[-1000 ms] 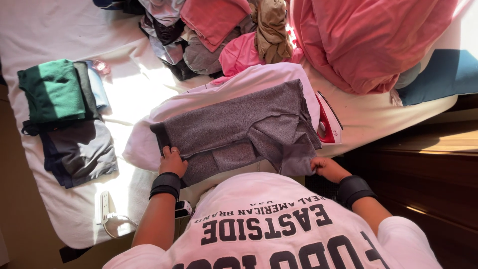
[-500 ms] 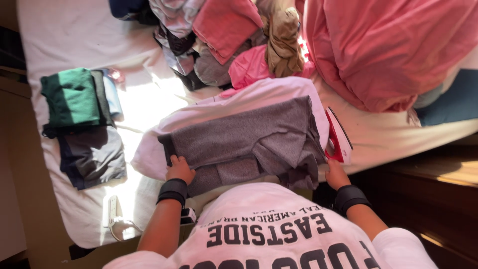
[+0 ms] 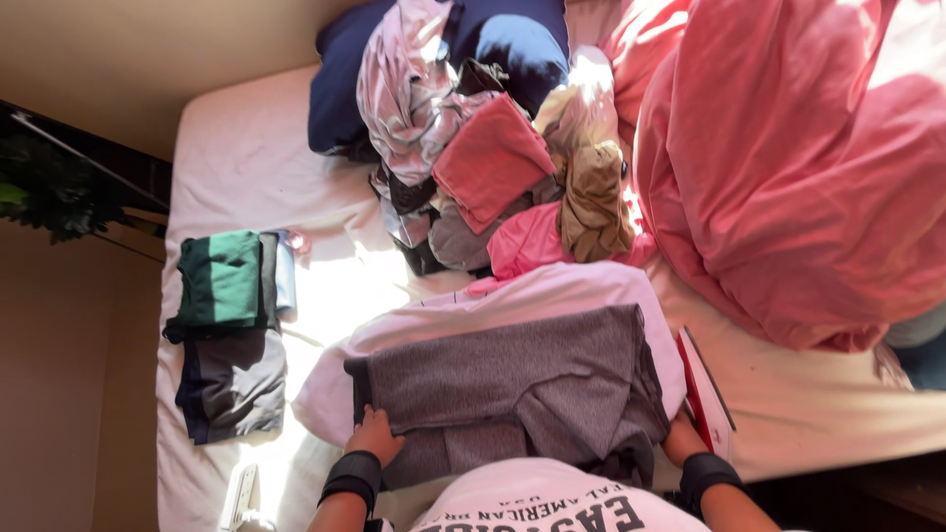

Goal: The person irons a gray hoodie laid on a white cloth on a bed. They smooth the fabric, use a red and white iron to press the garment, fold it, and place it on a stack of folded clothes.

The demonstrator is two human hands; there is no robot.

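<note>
A grey garment lies spread on a pale pink-white padded surface on the bed. My left hand, with a black wristband, grips the garment's near left edge. My right hand, also with a black wristband, is at the near right corner, its fingers tucked under the cloth and mostly hidden. My white printed shirt fills the bottom of the view.
A folded stack with a green item on top and a dark grey one lies at the left. A heap of unfolded clothes sits beyond. A pink duvet is at the right, and a flat red-and-white object lies beside the garment.
The view has tilted up toward the head of the bed, so more of the clothes heap shows. Both hands stay on the near edge of the grey garment.
</note>
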